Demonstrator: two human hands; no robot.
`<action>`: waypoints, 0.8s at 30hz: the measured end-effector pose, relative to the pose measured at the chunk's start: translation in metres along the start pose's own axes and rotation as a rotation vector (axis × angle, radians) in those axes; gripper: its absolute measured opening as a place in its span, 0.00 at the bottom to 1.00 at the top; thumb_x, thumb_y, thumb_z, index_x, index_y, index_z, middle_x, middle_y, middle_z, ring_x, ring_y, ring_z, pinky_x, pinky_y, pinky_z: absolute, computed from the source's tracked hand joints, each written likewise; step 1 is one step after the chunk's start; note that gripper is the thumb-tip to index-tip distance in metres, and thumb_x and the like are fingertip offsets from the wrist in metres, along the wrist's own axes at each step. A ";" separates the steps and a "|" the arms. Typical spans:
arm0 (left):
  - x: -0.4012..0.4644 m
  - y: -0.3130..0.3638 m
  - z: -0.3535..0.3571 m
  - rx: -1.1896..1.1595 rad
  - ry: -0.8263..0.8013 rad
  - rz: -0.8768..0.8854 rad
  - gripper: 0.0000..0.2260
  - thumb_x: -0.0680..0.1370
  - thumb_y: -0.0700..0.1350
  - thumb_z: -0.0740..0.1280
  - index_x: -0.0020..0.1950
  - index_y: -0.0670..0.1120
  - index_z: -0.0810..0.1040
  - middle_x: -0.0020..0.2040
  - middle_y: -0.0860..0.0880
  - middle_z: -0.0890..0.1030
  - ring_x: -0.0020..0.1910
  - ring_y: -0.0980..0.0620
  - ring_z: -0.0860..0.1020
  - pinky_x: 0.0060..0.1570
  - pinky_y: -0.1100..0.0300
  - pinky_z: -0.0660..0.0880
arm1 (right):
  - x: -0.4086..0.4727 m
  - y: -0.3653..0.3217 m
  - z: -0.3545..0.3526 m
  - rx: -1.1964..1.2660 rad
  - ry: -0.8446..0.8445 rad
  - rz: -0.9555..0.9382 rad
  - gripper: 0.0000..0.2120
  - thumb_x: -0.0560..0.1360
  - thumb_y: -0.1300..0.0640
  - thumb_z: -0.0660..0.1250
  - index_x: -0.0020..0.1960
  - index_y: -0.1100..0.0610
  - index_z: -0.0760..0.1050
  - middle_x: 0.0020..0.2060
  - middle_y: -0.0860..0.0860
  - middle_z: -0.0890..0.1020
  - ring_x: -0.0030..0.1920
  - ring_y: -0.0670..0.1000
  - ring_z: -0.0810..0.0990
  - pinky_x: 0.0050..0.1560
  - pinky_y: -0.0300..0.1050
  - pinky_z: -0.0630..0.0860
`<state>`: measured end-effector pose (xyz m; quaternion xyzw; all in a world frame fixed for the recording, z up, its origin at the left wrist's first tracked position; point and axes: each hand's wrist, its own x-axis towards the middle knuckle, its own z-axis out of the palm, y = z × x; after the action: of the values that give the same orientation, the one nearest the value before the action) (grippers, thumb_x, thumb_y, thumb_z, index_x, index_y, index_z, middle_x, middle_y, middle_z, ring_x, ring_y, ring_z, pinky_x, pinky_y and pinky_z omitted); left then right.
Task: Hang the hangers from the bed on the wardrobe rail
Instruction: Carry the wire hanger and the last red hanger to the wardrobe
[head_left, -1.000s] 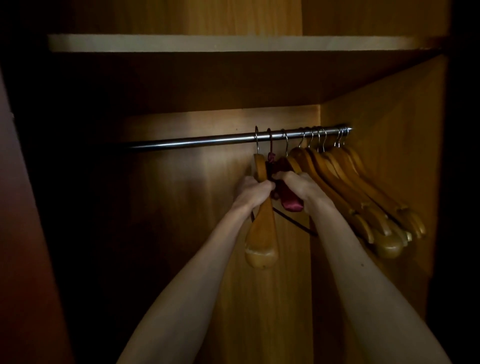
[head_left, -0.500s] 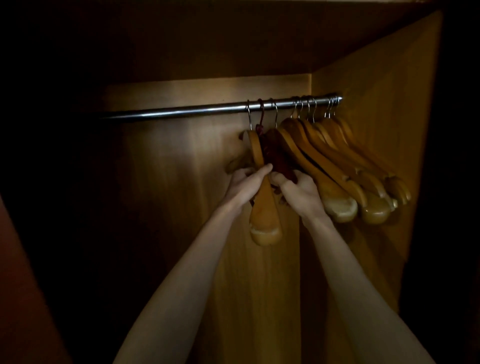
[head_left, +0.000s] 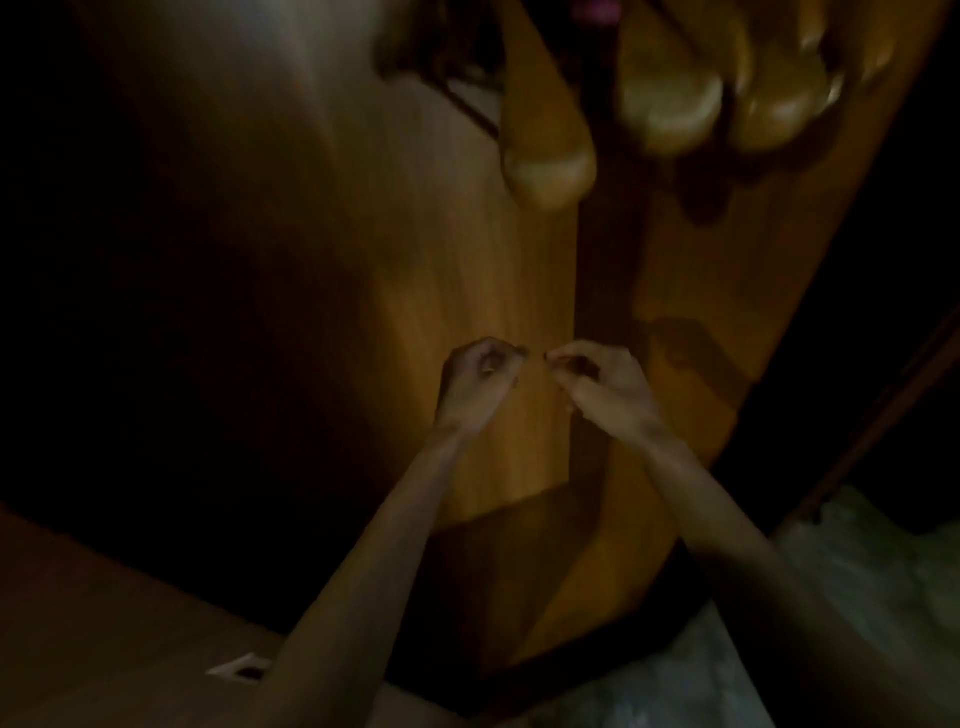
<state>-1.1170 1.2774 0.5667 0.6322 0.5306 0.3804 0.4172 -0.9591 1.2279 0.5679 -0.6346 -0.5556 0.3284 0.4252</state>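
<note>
Head view: both hands (head_left: 545, 379) empty below hangers (head_left: 670, 98).

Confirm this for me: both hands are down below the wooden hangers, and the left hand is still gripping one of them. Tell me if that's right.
Not quite. The head view shows the left hand gripping nothing: its fingers are loosely curled and empty, like the right hand. Both hands are indeed down below the wooden hangers, well apart from them.
</note>
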 end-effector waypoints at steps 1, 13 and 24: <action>-0.009 -0.023 0.009 0.048 -0.064 -0.025 0.06 0.78 0.46 0.70 0.46 0.44 0.84 0.36 0.55 0.82 0.34 0.63 0.78 0.37 0.68 0.74 | -0.008 0.020 0.007 -0.015 -0.016 0.046 0.11 0.78 0.51 0.67 0.59 0.50 0.81 0.48 0.45 0.83 0.45 0.45 0.82 0.47 0.40 0.77; -0.110 -0.287 0.137 0.623 -1.030 -0.420 0.04 0.79 0.46 0.70 0.47 0.47 0.81 0.42 0.47 0.86 0.44 0.48 0.85 0.49 0.52 0.82 | -0.211 0.280 0.107 -0.083 -0.086 0.916 0.10 0.76 0.56 0.72 0.54 0.58 0.84 0.53 0.55 0.86 0.55 0.54 0.84 0.54 0.43 0.75; -0.236 -0.323 0.219 1.057 -1.650 0.049 0.09 0.78 0.43 0.69 0.39 0.47 0.84 0.32 0.52 0.84 0.27 0.57 0.80 0.31 0.63 0.76 | -0.491 0.291 0.225 0.334 0.511 1.691 0.13 0.74 0.52 0.65 0.47 0.60 0.83 0.43 0.60 0.84 0.44 0.60 0.82 0.41 0.46 0.75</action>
<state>-1.0636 1.0460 0.1779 0.8159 0.1611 -0.4593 0.3122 -1.1172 0.7774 0.1822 -0.8151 0.2637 0.4571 0.2389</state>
